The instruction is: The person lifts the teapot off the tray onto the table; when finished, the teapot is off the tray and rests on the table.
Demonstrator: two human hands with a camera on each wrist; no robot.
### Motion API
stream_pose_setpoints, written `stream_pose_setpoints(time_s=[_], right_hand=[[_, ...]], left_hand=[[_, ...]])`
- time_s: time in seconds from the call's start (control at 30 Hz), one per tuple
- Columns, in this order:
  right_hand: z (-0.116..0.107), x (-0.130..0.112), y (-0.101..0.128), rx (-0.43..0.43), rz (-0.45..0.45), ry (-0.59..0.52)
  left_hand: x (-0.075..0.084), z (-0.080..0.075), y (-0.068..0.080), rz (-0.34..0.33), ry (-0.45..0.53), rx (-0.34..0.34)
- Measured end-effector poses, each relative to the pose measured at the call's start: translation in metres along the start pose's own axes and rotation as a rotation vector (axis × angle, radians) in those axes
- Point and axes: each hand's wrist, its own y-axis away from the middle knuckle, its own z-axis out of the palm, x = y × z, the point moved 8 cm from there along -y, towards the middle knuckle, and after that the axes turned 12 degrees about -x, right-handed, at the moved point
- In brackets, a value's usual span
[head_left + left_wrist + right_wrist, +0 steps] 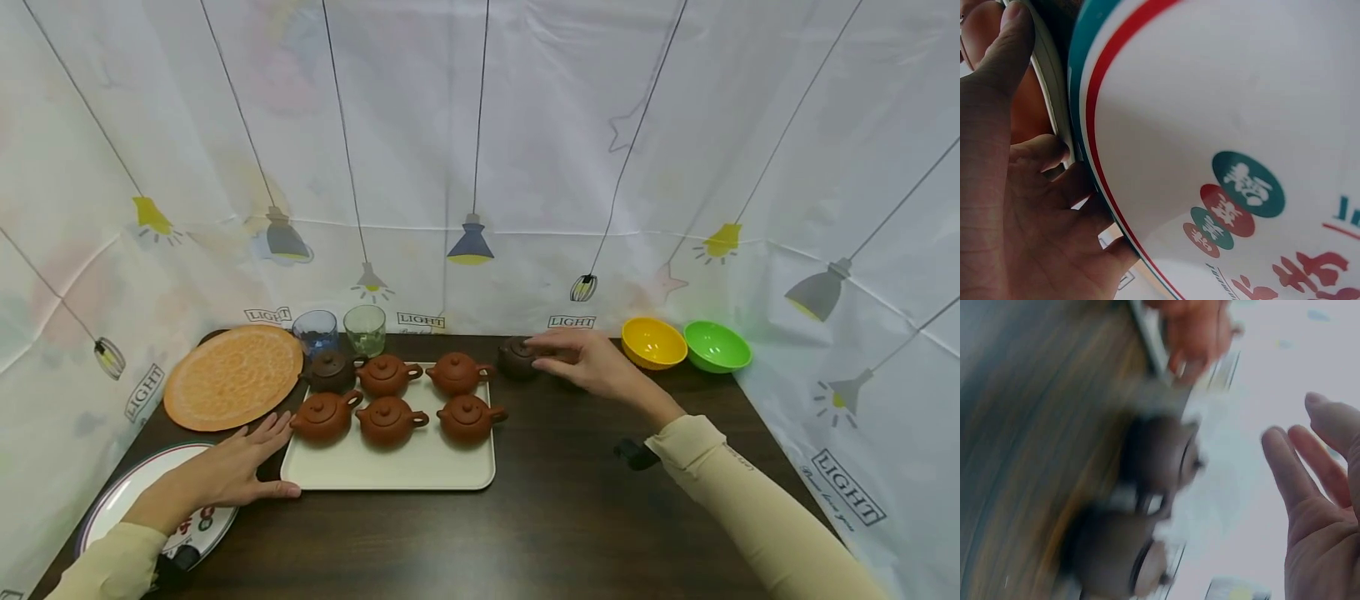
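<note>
Because the nearer dark teapot (516, 360) and a second dark teapot (1116, 553) stand close together on the worktop (570, 525), the likeliest trouble for the right hand (588, 362) is a knock: fingers closing on one pot could nudge the other, or catch a lid knob and tip off a lid that may sit loose. The tray (390, 475) carries its own risk, since the front-right reddish teapot (467, 419) has its handle reaching past the right edge, where a passing wrist could snag it. If the left hand (232, 468) pushes too hard against the tray's left side, the crowded pots could slide into one another. The right grip is apart, its fingers extended and holding nothing; the left grip is not clamped either, the fingers resting along the tray's side and the thumb at its front corner. The nearer dark teapot lies just right of the tray, beside the right fingertips in the head view; the right wrist view, blurred, shows both dark pots apart from that grip, the second one farther from the tray and hidden in the head view.
</note>
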Motion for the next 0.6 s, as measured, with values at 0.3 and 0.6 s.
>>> stream_pose_setpoints(time_s=[0.3, 0.6], right_hand=[[0.058, -0.021, -0.013, -0.182, -0.047, -0.008], [0.102, -0.011, -0.016, -0.139, -0.063, 0.111]], left_hand=[[0.002, 0.000, 0.000, 0.003, 0.008, 0.000], [0.000, 0.000, 0.002, 0.000, 0.005, 0.000]])
